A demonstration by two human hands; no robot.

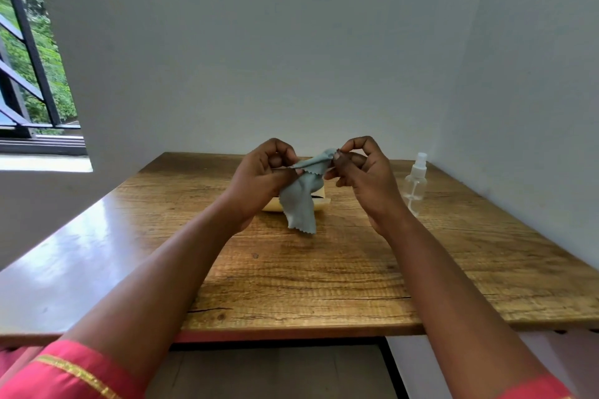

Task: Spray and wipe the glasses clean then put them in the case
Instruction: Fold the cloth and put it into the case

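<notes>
Grainy wooden table (324,269), glossy at left. Both hands raised over its far middle: left hand (262,178) and right hand (366,172) pinching a grey zigzag-edged cloth (299,201). Glasses mostly hidden inside it. Cream case (321,202) half hidden behind. Clear plastic spray bottle (415,185) far right.

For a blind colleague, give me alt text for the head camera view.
Left hand and right hand hold a grey-blue microfibre cloth above a wooden table; the glasses can't be seen. A clear plastic spray bottle stands to the right.
</notes>
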